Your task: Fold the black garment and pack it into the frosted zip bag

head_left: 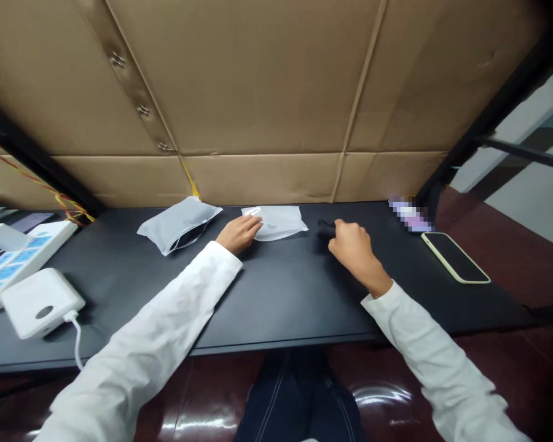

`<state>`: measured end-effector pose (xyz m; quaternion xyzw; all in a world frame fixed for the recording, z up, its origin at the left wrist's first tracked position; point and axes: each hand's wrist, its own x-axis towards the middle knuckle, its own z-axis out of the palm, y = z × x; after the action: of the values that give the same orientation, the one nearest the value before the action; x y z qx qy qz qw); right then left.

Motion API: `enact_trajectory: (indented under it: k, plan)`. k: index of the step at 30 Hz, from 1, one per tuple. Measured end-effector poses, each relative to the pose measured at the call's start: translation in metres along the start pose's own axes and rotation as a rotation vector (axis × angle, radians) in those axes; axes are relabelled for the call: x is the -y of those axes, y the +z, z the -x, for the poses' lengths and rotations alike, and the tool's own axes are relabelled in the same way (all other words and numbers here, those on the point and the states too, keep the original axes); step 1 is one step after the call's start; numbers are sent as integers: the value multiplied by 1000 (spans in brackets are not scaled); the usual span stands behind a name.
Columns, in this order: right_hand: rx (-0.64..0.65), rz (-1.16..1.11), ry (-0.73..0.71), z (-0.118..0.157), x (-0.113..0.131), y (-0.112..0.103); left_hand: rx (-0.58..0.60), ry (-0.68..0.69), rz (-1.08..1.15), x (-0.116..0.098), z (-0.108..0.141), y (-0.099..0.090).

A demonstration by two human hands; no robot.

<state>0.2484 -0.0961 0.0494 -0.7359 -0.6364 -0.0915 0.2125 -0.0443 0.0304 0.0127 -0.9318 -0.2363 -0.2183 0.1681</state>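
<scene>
A flat, frosted plastic bag (283,222) with a small white label lies near the back of the black table. My left hand (240,234) has its fingers together over the bag's left edge, apparently gripping it. To the right of the bag, my right hand (354,250) is closed on a small black object (325,227), whose kind I cannot make out. A second frosted bag (179,222), fuller and with its mouth gaping toward me, rests left of my left hand; something dark shows inside.
A white power strip (25,261) and a white boxy device (43,304) with a cable stand at the left. A phone (456,258) lies at the right, near a pixelated purple item (412,215). Brown cardboard (267,92) walls off the table's back (276,294).
</scene>
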Motion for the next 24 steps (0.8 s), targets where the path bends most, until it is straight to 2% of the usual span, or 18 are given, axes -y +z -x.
enact_trajectory:
  k: [1, 3, 5, 6, 7, 10, 11, 13, 15, 18, 21, 23, 24]
  plan:
    - [-77, -89, 41, -4, -7, -3, -2, 6, -7, -2, -1, 2]
    - [-295, -302, -10, -5, -14, -10, 13, 43, -5, -4, -2, 6]
    - [-462, -501, -239, 2, -9, -12, 42, 93, 37, -7, -4, 8]
    - [-486, -571, -412, 7, -3, -11, 55, 108, 74, -8, -4, 8]
    - [-450, -617, -602, 13, 6, -8, 65, 120, 111, -10, -5, 7]
    - [-201, -604, -1164, 25, 33, 8, 67, 140, 207, -15, -8, 1]
    - [-145, -575, -1301, 26, 40, 14, 51, 157, 235, -17, -9, -2]
    - [-96, -514, -1449, 24, 48, 27, -7, 194, 291, -18, -10, -6]
    - [-90, -462, -1450, 16, 47, 39, -77, 212, 311, -16, -9, -9]
    - [-64, -397, -1278, 3, 40, 52, -109, 210, 264, -13, -7, -9]
    - [6, -341, -914, -9, 36, 63, -61, 209, 196, -20, -10, -6]
    - [47, -368, -629, -18, 39, 72, -26, 193, 161, -31, -15, -2]
    - [62, -400, -532, -22, 43, 77, -18, 177, 153, -38, -19, 0]
